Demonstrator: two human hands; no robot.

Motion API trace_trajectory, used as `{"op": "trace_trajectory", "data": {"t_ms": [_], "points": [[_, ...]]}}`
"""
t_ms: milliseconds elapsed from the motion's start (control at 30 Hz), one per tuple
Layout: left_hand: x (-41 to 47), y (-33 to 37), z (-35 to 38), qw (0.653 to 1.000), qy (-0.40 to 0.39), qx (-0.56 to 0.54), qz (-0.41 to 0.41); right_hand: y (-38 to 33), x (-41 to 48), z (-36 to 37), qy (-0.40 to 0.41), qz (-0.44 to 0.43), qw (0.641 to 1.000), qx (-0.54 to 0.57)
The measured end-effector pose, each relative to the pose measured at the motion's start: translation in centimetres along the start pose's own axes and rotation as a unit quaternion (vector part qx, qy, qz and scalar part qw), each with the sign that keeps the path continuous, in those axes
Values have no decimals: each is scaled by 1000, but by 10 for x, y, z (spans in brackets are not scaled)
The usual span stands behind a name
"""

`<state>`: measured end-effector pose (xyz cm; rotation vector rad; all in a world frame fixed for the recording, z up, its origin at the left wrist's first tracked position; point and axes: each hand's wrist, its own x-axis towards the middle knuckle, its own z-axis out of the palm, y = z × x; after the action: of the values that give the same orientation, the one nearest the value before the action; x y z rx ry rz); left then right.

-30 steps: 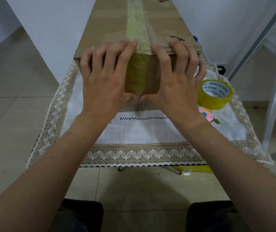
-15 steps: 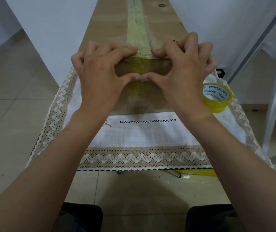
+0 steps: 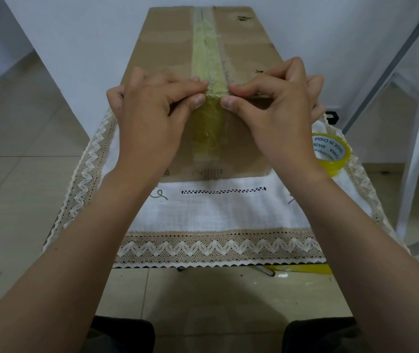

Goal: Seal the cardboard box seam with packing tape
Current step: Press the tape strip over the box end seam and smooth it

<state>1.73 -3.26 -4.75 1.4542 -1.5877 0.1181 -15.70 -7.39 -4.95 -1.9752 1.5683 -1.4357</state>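
On my feed the left hand (image 3: 157,110) sits just left of centre frame, fingers curled, with its thumb and forefinger pinching the near top edge of the cardboard box (image 3: 244,149). The right hand (image 3: 277,110) mirrors it just right of centre and grips the same edge in the same pinch, its other fingers bent up above the box top. The two thumb tips face each other across the tape strip (image 3: 207,59), each touching one side of it right where it folds over the edge. I cannot tell how hard either hand is pressing. The yellowish tape strip runs along the middle seam of the box top from the upper centre of the frame down to the hands. It then carries on a short way down the front face, looking wrinkled there. The box lies lengthwise, running away from me, on a white tablecloth (image 3: 216,215) with a beige zigzag lace border that covers the tabletop. At the right of the frame, just beside the right wrist, a yellow tape roll (image 3: 333,154) lies flat on the cloth near the box's corner. A white wall (image 3: 76,34) stands behind the box, and pale floor tiles (image 3: 25,149) fill the left side.
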Motion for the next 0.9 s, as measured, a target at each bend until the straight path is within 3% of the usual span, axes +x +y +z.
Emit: {"op": "trace_trajectory", "data": {"t_ms": [267, 533, 900], "points": [[-2, -6, -8, 998, -48, 33, 32, -13, 1, 2, -3, 15, 999, -46], [-5, -2, -4, 997, -34, 59, 23, -30, 2, 18, -16, 33, 991, -132], [-4, -1, 4, 999, -12, 46, 14, -15, 6, 4, -29, 15, 999, -38]]}}
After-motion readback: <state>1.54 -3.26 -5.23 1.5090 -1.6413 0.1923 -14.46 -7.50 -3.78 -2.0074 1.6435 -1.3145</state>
